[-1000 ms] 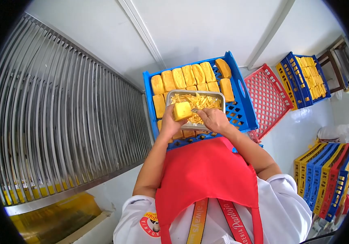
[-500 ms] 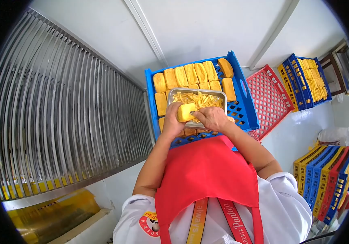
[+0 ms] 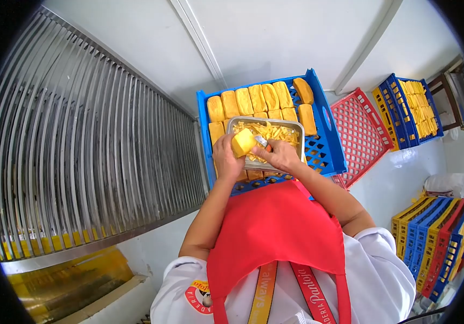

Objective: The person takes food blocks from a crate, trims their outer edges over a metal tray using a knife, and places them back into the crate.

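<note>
My left hand (image 3: pixel 226 156) is closed around a small yellow bread loaf (image 3: pixel 243 143) with a pale, trimmed surface. My right hand (image 3: pixel 281 156) grips a small knife (image 3: pixel 261 141); its short metal blade shows beside the loaf, and a bit of orange handle is visible between the fingers. Both hands are over a metal tray (image 3: pixel 300 128) holding a heap of thin yellow crust strips (image 3: pixel 275 131). The tray rests on a blue crate (image 3: pixel 327 141) where golden-crusted loaves (image 3: pixel 257 99) stand in rows. The hands hide part of the tray and crate.
To the left is a tall metal rack (image 3: pixel 102 140) with closely spaced bars. A red crate (image 3: pixel 359 129) lies right of the blue one. Beyond it, another blue crate (image 3: pixel 418 110) holds yellow pieces. Stacked coloured crates (image 3: pixel 432 237) stand at the lower right.
The loaf has tilted and moved slightly left in my left hand. My right hand has drawn the knife a little away, so more of its blade shows.
</note>
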### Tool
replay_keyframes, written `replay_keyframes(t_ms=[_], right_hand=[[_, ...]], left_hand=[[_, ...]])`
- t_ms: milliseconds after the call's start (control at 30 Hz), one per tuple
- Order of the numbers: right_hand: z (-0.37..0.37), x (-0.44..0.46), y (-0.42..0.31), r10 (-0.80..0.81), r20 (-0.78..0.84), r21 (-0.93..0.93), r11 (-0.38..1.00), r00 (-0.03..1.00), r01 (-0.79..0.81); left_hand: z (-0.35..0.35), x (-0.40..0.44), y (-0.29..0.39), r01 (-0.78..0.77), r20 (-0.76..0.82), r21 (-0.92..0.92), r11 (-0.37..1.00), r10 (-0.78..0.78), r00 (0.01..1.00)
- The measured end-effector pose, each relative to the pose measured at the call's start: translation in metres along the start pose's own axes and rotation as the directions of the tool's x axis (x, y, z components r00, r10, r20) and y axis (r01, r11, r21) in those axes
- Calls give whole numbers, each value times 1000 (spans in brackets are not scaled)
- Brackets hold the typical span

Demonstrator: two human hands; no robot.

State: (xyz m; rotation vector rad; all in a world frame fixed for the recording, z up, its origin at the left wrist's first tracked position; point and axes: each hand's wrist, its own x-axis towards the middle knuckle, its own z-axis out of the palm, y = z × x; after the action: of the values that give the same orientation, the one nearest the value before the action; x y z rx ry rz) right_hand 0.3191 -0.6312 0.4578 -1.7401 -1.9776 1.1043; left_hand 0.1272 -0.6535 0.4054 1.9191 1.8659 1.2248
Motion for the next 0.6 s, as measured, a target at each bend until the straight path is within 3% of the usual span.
replay_keyframes(t_ms=[33,233,367,600], right_hand=[[-4,-4,-9,-6,69,-101,995,998,13],[2,-6,-20,-4,62,-166,986,998,14],[13,-5,-14,-49,28,-142,988,998,52],[14,-7,-19,-10,112,-13,1000,994,12]], left_hand=[[-2,0,3,8,13,16,1000,-8,1000],[5,-5,7,16,13,96,995,-17,1000],[5,-7,8,15,-10,94,995,-14,1000],[9,-8,7,29,-1,111,993,-29,1000]])
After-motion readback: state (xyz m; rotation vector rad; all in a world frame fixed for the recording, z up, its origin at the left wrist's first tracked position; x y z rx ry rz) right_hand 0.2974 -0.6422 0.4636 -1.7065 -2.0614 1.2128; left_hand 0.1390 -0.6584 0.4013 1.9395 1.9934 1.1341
